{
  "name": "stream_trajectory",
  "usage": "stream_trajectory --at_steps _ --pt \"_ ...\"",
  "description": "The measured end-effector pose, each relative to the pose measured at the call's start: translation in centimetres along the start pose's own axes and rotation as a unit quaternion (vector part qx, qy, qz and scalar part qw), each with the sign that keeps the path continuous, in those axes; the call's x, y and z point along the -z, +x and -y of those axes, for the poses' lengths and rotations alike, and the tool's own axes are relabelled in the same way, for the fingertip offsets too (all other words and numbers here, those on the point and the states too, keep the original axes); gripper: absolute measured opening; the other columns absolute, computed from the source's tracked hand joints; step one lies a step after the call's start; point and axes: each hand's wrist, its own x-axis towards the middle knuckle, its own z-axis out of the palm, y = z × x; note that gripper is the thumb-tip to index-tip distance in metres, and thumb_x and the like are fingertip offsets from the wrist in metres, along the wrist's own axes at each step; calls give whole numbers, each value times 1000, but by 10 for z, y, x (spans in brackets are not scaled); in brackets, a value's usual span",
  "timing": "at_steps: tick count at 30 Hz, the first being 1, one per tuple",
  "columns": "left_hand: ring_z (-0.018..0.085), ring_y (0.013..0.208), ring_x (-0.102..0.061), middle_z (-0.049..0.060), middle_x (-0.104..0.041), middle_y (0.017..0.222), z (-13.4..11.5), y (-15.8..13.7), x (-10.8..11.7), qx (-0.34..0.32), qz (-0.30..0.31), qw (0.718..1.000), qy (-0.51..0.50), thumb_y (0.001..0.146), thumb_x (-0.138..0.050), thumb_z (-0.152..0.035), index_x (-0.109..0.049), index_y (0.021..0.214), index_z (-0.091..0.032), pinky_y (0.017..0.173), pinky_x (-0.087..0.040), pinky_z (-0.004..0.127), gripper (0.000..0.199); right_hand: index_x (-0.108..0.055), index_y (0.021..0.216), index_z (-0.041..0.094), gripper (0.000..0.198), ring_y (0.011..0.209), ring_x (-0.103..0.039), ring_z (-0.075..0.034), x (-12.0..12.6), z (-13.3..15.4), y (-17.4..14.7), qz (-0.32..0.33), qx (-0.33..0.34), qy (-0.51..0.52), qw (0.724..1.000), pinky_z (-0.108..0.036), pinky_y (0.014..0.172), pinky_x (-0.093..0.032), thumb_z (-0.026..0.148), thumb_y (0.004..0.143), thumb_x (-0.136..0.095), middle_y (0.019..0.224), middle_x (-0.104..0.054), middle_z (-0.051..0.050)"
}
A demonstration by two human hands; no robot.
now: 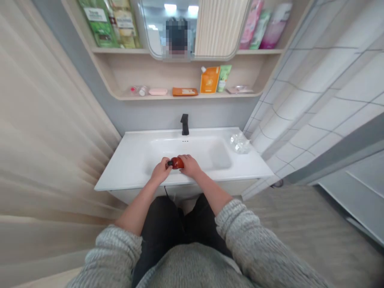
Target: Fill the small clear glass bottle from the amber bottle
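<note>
Over the front of the white sink (pixel 210 150) I hold a reddish-brown pump bottle (pixel 176 163), tipped on its side with its black top pointing left. My right hand (pixel 189 165) is wrapped round the body of the bottle. At the other end, my left hand (pixel 162 170) has its fingers closed on the black top. The lower part of the bottle is hidden behind my right hand. Behind both hands stands a black faucet (pixel 185 125) at the back of the sink.
Crumpled clear plastic (pixel 240 143) lies on the right of the counter. Above, a shelf (pixel 168 97) carries an orange pouch (pixel 210 80), a green tube (pixel 223 78), an orange packet (pixel 185 92) and small items. A mirror (pixel 222 28) hangs higher, with bottles beside it. A curtain (pixel 45 120) hangs left.
</note>
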Motion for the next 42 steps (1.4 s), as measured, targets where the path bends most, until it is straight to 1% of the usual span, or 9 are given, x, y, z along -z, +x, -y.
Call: stream_trajectory --at_steps 2,5,8,14,20,26,33,38,42 --pt "26 94 -78 4 -81 103 0 0 -1 4 -2 1000 -3 107 -60 -32 -61 132 -26 88 -57 37 26 -61 157 21 80 131 -63 -34 1 1 0 2 0 -4 1000 -52 121 -51 14 80 -81 146 -73 -14" --pt "27 92 -79 5 -81 97 -2 1 -1 22 -10 1000 3 114 -52 -41 -61 132 -25 87 -56 37 26 -61 157 23 79 135 -62 -35 4 4 0 5 9 -11 1000 -52 121 -51 12 82 -79 149 -72 -13" --pt "27 90 -80 5 -81 96 -4 0 0 27 -14 1000 -3 116 -48 -45 -61 133 -25 85 -55 37 30 -62 157 21 77 138 -61 -35 6 7 -1 3 21 -14 1000 -51 122 -51 11 83 -78 151 -72 -14" --pt "26 87 -78 2 -80 91 -3 -3 3 12 -1 1000 -6 111 -55 -37 -61 135 -26 84 -54 36 27 -62 157 21 78 129 -63 -35 6 6 -2 0 -5 -17 1000 -52 119 -53 14 82 -81 145 -74 -14" --pt "26 83 -77 2 -78 84 -4 -2 3 27 -30 999 -12 115 -47 -46 -65 127 -26 80 -52 35 30 -61 159 21 80 142 -59 -34 7 5 -1 4 56 3 998 -49 127 -48 10 82 -78 156 -70 -13" --pt "24 72 -69 -3 -70 74 0 -2 2 10 -12 998 -55 108 -57 -40 -66 126 -27 73 -47 33 24 -60 159 20 82 133 -62 -34 1 1 -3 -5 -2 -1 1000 -50 122 -52 13 81 -82 148 -72 -14" --pt "24 69 -64 -2 -65 68 4 2 0 27 -39 997 -64 111 -52 -48 -67 110 -28 71 -40 34 25 -62 157 23 81 136 -60 -34 1 0 -1 -3 30 3 1000 -50 126 -49 12 80 -81 152 -71 -12" --pt "24 70 -64 -3 -65 68 10 4 -3 13 -29 996 -83 107 -57 -48 -67 109 -27 71 -41 34 24 -60 158 24 81 132 -61 -34 0 1 -3 -3 -12 -4 1000 -51 120 -52 13 81 -81 147 -72 -13" --pt "23 70 -64 -3 -65 69 10 5 -3 14 -23 996 -85 104 -62 -46 -66 103 -26 71 -42 34 20 -60 158 22 80 133 -61 -34 1 2 -4 -6 -4 -9 1000 -50 120 -52 15 81 -81 148 -72 -13"
